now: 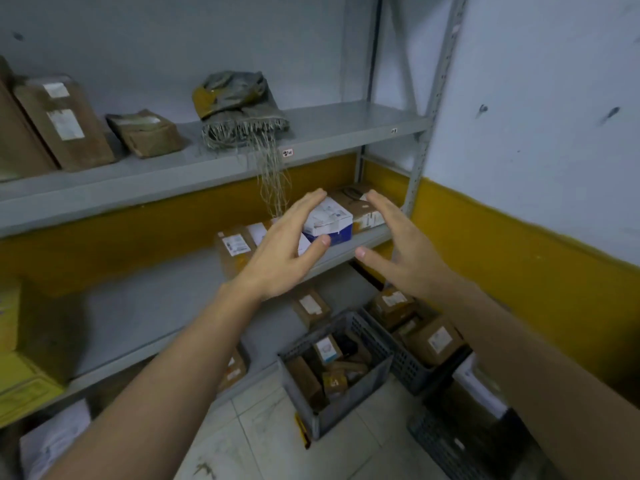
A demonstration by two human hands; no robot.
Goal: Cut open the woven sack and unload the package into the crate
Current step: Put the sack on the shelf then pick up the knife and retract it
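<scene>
A folded grey woven sack (pixel 239 105) with a yellow patch lies on the upper shelf, frayed threads hanging over the shelf edge. On the middle shelf a white and blue box (pixel 329 220) rests beside a brown carton (pixel 360 206). My left hand (pixel 287 247) and my right hand (pixel 398 247) are raised in front of that box, one on each side, fingers spread, holding nothing. A grey plastic crate (pixel 332 417) with several small parcels inside stands on the floor below.
The grey metal shelf unit (pixel 173 174) carries brown parcels (pixel 65 123) at upper left and a labelled carton (pixel 235 247) on the middle shelf. A second crate (pixel 405 362) of cartons stands against the yellow-striped wall. Another dark crate (pixel 446 448) is at lower right.
</scene>
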